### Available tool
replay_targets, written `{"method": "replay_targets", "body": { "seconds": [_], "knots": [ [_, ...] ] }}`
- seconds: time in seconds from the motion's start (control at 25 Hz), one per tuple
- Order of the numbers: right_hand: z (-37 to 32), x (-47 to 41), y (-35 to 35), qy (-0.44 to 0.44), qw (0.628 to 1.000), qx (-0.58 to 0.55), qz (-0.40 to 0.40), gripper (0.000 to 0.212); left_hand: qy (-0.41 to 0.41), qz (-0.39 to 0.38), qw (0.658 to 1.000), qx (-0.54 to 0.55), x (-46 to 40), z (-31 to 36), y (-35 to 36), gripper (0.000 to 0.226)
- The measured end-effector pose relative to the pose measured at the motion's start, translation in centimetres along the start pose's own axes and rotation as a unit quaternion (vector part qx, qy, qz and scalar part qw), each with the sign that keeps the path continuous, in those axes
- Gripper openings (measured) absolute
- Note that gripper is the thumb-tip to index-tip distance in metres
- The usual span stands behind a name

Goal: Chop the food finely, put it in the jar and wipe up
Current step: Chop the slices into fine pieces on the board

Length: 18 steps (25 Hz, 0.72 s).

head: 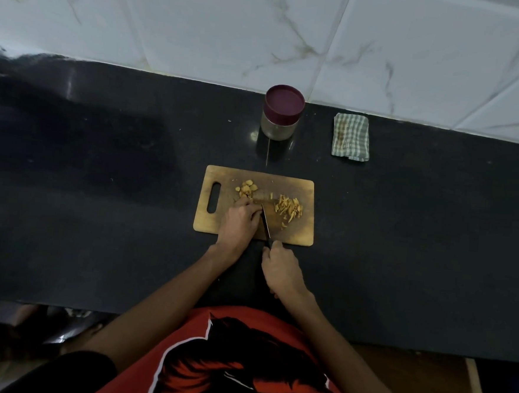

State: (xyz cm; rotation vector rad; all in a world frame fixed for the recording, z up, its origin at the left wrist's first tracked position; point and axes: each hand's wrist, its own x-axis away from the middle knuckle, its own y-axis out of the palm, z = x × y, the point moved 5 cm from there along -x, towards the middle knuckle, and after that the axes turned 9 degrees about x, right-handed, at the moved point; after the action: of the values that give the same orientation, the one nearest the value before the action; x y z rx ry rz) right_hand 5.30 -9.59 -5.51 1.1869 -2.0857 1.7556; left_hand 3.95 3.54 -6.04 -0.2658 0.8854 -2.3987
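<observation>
A wooden cutting board (298, 233) lies on the black counter. Yellow round slices (246, 187) sit at its upper left and a heap of thin strips (288, 209) at its right. My left hand (239, 224) rests on the board with curled fingers, holding down food that its fingers hide. My right hand (281, 268) grips the handle of a knife (265, 223), whose blade lies across the board right beside my left fingers. A glass jar (278, 127) with a maroon lid stands shut behind the board.
A folded green-checked cloth (351, 136) lies to the right of the jar near the tiled wall (264, 28). The counter's front edge (60, 306) runs just before my body.
</observation>
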Motion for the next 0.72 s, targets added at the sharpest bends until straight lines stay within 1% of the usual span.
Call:
{"method": "replay_targets", "body": {
  "seconds": [0.16,0.24,0.36,0.44,0.72],
  "knots": [
    [0.6,-0.6,-1.1,0.028,0.998,-0.043,0.036,0.021,-0.007,-0.001,1.0,0.0,0.0,0.1,-0.1,0.018],
    [0.8,-0.5,-1.4,0.034,0.997,-0.055,0.036,0.022,-0.006,0.003,1.0,0.014,0.0,0.3,-0.4,0.018],
    [0.7,-0.3,-1.3,0.033,0.997,-0.062,0.023,0.028,-0.026,0.018,0.997,0.075,0.0,0.3,-1.2,0.022],
    [0.4,-0.2,-1.2,0.028,0.997,-0.065,0.015,0.028,-0.042,0.032,0.993,0.105,0.1,0.0,-1.7,0.024],
    [-0.7,-0.1,-1.1,0.0,0.999,-0.052,-0.001,0.027,-0.021,0.033,0.997,0.071,0.5,1.0,-1.8,0.021]
  ]
}}
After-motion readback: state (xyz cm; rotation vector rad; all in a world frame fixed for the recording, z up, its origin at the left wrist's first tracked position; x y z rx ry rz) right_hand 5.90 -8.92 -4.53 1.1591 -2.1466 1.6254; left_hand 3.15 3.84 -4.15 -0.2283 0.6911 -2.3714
